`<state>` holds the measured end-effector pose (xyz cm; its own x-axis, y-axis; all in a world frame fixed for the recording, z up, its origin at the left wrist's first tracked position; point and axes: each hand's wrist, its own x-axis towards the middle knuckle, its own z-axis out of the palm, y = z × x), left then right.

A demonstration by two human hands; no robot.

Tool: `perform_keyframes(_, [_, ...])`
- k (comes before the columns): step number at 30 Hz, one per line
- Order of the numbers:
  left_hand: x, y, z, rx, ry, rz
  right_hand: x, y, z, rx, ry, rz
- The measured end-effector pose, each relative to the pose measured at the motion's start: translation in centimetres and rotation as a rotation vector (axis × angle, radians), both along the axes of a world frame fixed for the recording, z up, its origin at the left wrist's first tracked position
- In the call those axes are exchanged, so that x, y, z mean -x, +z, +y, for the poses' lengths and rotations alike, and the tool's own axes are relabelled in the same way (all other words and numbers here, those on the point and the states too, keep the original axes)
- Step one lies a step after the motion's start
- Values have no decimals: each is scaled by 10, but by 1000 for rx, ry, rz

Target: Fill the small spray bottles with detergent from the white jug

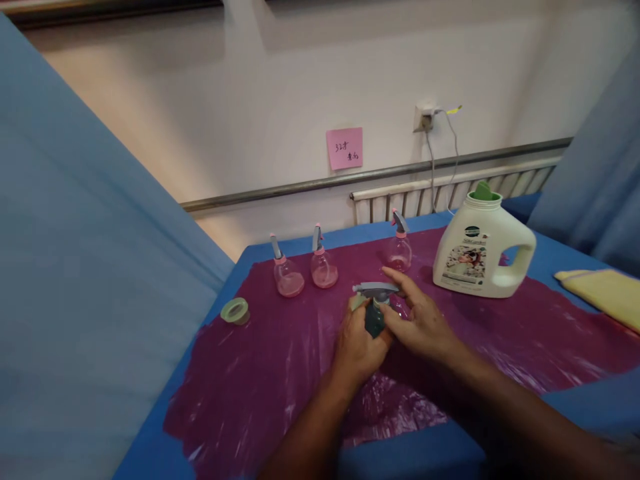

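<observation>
Over the middle of the table, a dark green spray bottle (373, 320) with a grey trigger head (376, 288) stands upright between my hands. My left hand (357, 343) is wrapped round the bottle's body. At the neck, my right hand (425, 323) has its thumb against the collar, while its fingers reach up behind the spray head. Part of the bottle is hidden by my fingers. Beyond my hands are three clear spray bottles with pink collars and pinkish liquid: one at the left (289, 278), one beside it (324, 268) and one farther right (399, 253).
A large cream detergent jug (480, 250) with a green spout stands at the right. To the left lies a pale green cap (235, 311). A yellow cloth (603, 290) is at the right edge. Purple plastic sheeting (270, 373) covers the blue tabletop; blue curtains (75, 267) hang at both sides.
</observation>
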<state>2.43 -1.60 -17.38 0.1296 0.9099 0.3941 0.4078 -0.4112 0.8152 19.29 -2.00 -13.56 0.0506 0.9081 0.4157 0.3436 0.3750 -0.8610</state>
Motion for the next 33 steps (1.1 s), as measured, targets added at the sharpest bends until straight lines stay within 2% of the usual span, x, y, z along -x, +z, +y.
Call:
perform_keyframes(3, [0, -1, -1, 25, 4, 15, 3, -3, -1, 0, 23, 32])
perform_keyframes(8, [-1, 3, 0, 7, -12, 10, 5, -12, 4, 3, -100, 67])
perform_keyframes(12, [0, 7, -1, -28, -58, 12, 5, -17, 2, 2, -17, 99])
perform_keyframes(15, [1, 8, -2, -31, -56, 3, 7, -16, 0, -13, -29, 99])
perform_keyframes(20, [0, 9, -3, -24, -57, -2, 6, -2, -1, -61, -99, 69])
perform_keyframes(29, [0, 4, -4, -23, -79, -28, -6, 22, -3, -109, -18, 180])
perform_keyframes(33, [0, 4, -6, 16, -79, -12, -13, 45, -12, -231, 9, 283])
